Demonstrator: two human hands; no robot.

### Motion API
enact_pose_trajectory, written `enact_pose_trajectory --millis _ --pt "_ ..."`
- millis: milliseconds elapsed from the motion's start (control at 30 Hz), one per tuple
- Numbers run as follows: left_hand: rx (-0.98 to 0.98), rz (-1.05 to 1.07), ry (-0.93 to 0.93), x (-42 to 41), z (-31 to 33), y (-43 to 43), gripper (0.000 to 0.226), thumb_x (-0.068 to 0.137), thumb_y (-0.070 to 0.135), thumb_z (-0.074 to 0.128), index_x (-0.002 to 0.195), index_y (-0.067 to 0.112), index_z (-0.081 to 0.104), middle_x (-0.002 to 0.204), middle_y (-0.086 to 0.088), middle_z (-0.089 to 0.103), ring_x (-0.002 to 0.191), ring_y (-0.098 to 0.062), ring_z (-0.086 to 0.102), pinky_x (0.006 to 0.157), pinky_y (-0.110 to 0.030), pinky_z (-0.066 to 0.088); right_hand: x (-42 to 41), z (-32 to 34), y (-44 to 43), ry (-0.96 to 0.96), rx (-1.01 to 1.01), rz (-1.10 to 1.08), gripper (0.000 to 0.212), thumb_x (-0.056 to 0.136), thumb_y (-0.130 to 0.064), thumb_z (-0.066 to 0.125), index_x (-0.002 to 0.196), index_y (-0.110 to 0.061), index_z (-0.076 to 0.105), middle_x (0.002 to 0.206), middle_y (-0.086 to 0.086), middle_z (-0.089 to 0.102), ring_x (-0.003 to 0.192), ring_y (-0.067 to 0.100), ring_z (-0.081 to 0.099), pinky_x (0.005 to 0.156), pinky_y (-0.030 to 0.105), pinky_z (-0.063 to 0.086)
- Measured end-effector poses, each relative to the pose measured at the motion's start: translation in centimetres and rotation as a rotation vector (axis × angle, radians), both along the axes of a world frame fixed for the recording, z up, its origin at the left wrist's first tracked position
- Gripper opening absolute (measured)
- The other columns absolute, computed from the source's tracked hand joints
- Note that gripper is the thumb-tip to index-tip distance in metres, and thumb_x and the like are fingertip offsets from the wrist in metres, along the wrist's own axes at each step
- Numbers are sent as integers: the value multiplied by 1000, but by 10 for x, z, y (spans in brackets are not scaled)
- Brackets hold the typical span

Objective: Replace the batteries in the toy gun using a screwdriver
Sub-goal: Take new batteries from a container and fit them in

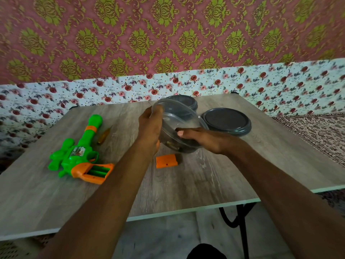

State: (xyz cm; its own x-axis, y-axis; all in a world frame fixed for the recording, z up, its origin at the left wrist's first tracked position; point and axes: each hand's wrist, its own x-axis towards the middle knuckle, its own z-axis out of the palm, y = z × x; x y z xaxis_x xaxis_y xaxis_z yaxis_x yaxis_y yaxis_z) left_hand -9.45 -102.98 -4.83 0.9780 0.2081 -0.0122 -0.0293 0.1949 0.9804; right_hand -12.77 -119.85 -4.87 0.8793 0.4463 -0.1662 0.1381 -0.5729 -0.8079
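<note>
Both hands are on a clear bowl (pixel 173 118), held tilted above the middle of the bench (pixel 205 174). The left hand (pixel 150 129) grips it at the bowl's 9 o'clock, its fingers (pixel 158 110) curled over the rim and down the outer wall. The right hand (pixel 203 140) takes it at about 4 o'clock, the thumb lying against the wall and the other fingers hidden under the bowl, so how far they curl cannot be told. Something dark and a small brass-coloured piece sit low in the bowl, too blurred to name. The toy gun (pixel 78 154), green and orange, lies flat on the bench at the bowl's 8 o'clock, well apart from both hands, its barrel pointing away and the slot in its orange grip open. The screwdriver (pixel 104 136), with an amber handle, lies just beside the barrel on its right. An orange cover (pixel 166 160) lies on the bench at the bowl's 6 o'clock, just below it. A dark grey round lid (pixel 226 121) sits at 3 o'clock, and a second dark round tub (pixel 186 102) at 12 o'clock is partly hidden behind the bowl's rim.
</note>
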Motion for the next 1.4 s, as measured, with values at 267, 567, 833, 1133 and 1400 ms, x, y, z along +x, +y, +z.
enact_pose_trajectory --millis 267,567,833,1133,1400 --pt "9 9 -8 0 1 -3 11 101 29 57 95 29 66 101 -2 74 102 -24 72 95 -52 59 1 12 4 29 10 92 44 107 -39 42 144 -17 54 142 6 63 132 23 57 119 41 37" --pt "-1 47 23 -2 0 -4 13 101 29 56 94 26 66 103 -7 74 103 -26 73 94 -53 59 2 17 9 35 -105 109 44 108 -37 41 140 -11 56 141 12 61 130 25 56 118 41 37" --pt "-42 66 67 -3 2 -3 13 100 29 58 93 24 68 104 -10 75 101 -28 74 91 -56 60 -4 15 15 -154 -203 102 47 109 -42 39 126 -9 67 126 14 68 120 32 61 111 54 42" --pt "-43 60 112 -4 5 -4 15 101 32 55 91 24 62 103 -12 71 101 -30 71 92 -47 60 -2 14 12 -198 -168 112 57 105 -59 29 133 -23 64 130 -2 65 120 18 59 112 40 42" --pt "-102 32 186 -3 4 -5 15 101 32 56 91 21 60 96 -10 69 86 -25 68 91 -46 61 6 -5 9 -510 -71 90 41 109 -40 44 70 -30 52 66 -9 51 62 7 48 68 35 43"
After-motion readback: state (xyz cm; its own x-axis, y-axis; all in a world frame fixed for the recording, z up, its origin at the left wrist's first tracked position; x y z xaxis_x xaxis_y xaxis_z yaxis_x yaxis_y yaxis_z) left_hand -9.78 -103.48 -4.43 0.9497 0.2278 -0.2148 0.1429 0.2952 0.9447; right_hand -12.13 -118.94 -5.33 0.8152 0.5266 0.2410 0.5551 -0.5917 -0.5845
